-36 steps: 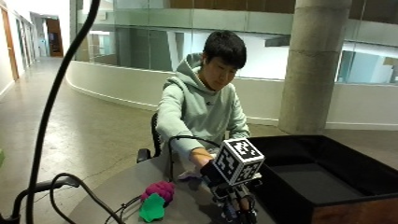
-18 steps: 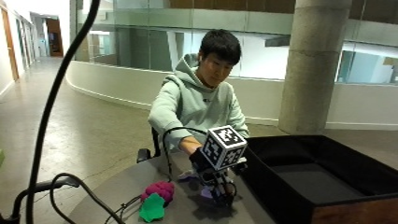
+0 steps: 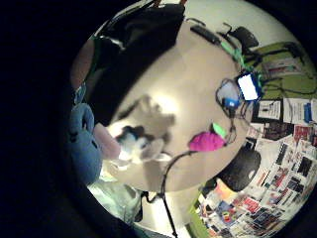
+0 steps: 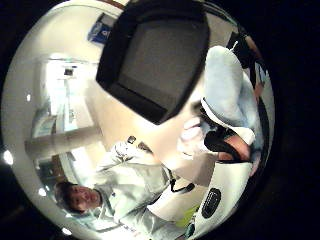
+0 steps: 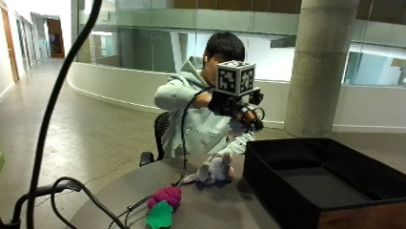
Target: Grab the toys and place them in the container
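Gloved right hand (image 5: 238,107) is raised in front of the person's face, well above the round grey table (image 5: 216,205) and just short of the container's near end.

Soft pale-blue plush toy (image 4: 225,90): lies against the palm and fills a large part of both palm views. Rounded, padded body, fuzzy surface, a white band along 1 edge, and a pink patch next to the blue. In the little-finger-side view (image 3: 81,144) it reads as a deeper blue with the same pink part beside it. The toy is off the table, up in the air with the hand. The black fingers appear curled round it; exact finger placement on the plush cannot be made out.

Large black rectangular fabric-walled container (image 5: 279,191): stands on the table at the person's left, open at the top, dark floor showing. It also shows in the thumb-side palm view (image 4: 150,60).

2 more toys lie on the table:
- small grey-and-white plush animal (image 5: 214,169), just beside the container's near wall, below the raised hand; also seen from the palm (image 3: 141,144)
- magenta knobbly plush toy (image 5: 166,195) with a flat bright-green piece (image 5: 160,215) touching it, nearer the table edge, well apart from the container
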Motion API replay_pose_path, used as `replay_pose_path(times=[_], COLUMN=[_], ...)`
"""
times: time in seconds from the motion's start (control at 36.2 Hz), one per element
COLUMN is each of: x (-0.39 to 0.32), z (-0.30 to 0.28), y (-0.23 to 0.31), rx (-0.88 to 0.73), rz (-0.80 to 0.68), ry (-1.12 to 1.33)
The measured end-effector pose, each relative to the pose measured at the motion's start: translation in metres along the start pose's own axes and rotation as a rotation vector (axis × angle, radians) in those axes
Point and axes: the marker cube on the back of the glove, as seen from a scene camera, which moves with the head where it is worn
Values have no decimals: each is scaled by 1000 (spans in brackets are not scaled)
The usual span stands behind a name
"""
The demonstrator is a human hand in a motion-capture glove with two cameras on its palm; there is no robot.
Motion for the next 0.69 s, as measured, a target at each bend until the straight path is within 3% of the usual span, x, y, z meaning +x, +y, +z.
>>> replay_pose_path(times=[0.28,0.47,0.69], x=[-64,-106,-103], z=[-50,-22,-24], y=[-71,-102,-94], rx=[196,5,26], rz=[-38,-48,-64], ry=[35,-22,-44])
